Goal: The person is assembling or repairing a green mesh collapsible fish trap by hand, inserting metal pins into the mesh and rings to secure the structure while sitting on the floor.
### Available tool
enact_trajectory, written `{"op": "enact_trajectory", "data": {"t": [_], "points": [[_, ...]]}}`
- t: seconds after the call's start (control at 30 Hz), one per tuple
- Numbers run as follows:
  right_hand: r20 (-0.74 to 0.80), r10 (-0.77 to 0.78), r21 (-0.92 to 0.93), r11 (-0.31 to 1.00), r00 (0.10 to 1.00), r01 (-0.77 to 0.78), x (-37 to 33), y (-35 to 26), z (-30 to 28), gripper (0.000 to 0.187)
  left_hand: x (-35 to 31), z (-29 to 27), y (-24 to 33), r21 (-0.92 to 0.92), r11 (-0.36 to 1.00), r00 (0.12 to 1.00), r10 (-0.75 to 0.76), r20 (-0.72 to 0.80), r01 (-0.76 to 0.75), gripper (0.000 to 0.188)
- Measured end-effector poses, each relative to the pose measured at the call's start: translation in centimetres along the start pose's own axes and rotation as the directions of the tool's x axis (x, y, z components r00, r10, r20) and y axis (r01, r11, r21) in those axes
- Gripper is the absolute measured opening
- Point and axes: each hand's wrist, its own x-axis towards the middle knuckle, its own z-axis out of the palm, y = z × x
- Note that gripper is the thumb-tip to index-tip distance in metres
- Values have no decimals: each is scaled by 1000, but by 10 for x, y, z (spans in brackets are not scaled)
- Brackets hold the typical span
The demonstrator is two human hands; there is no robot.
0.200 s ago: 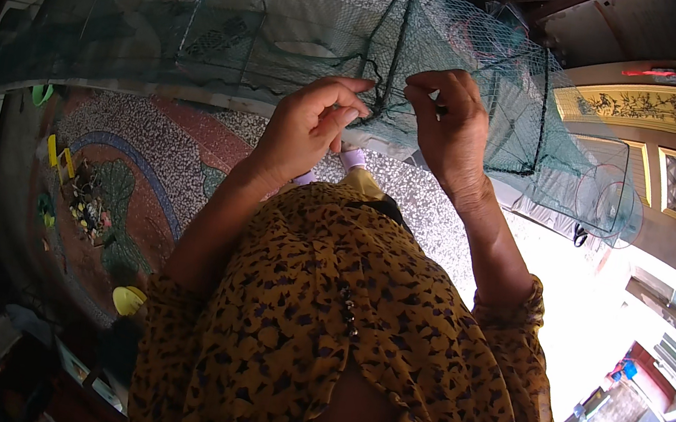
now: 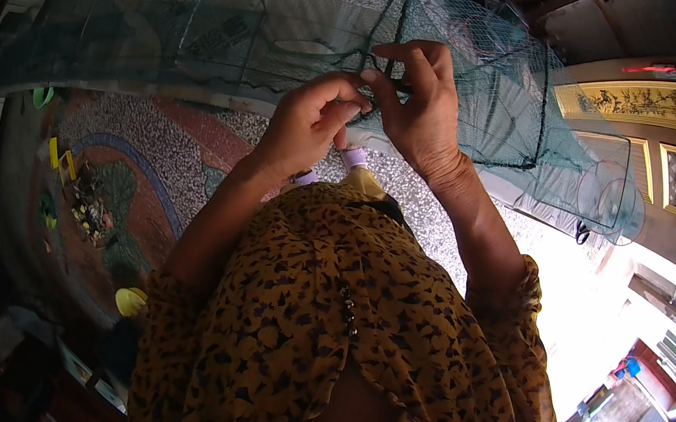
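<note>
A long green mesh net (image 2: 477, 84) with dark corded frame edges, like a folding fish trap, stretches across the far side. My left hand (image 2: 302, 128) is closed in a pinch at the net's dark cord edge, near the middle. Just right of it is my right hand (image 2: 426, 107), its thumb and forefinger curved and spread apart beside the left fingertips, in front of the cord. Its other fingers are folded, and whether they hold a fine thread cannot be made out.
A pale ledge lies under the net. Below is a pebbled floor (image 2: 432, 216) with coloured patterns. At left are a yellow object (image 2: 62, 159), a heap of small items (image 2: 92, 211) and a yellow rounded thing (image 2: 130, 301). A gold-framed panel (image 2: 655, 107) stands at right.
My right hand has moved left toward my left hand, and its thumb and forefinger have parted. The left hand stays nearly in place at the net.
</note>
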Motion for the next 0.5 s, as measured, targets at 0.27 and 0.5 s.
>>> {"op": "enact_trajectory", "data": {"t": [0.27, 0.5], "points": [[336, -16, -512, 836, 942, 197, 25, -20, 0, 14, -4, 1, -7, -79, 996, 999, 43, -30, -45, 9], [110, 15, 331, 942, 994, -51, 66, -50, 27, 20, -6, -4, -1, -5, 1000, 1000, 29, -3, -29, 9]]}}
